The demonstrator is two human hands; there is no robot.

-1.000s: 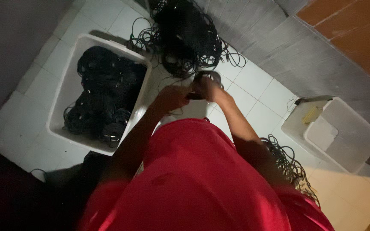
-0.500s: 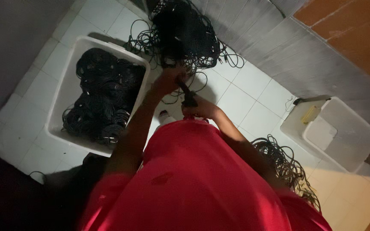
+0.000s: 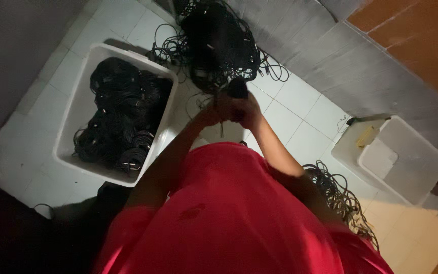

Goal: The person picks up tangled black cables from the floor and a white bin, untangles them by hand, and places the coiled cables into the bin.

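A black cable (image 3: 236, 89) is grasped by both the left hand (image 3: 211, 114) and right hand (image 3: 248, 109), near the far tangle (image 3: 219, 43). Loops are best kept even and tight before being laid in the left bin (image 3: 79, 99).

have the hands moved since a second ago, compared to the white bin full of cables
Yes. Both hands, left hand and right hand, have lifted away from the body toward the loose cable pile, now level with the far corner of the white bin.

black cable bundle (image 3: 237, 89), coiled, gripped betw. both hands, above tangled pile
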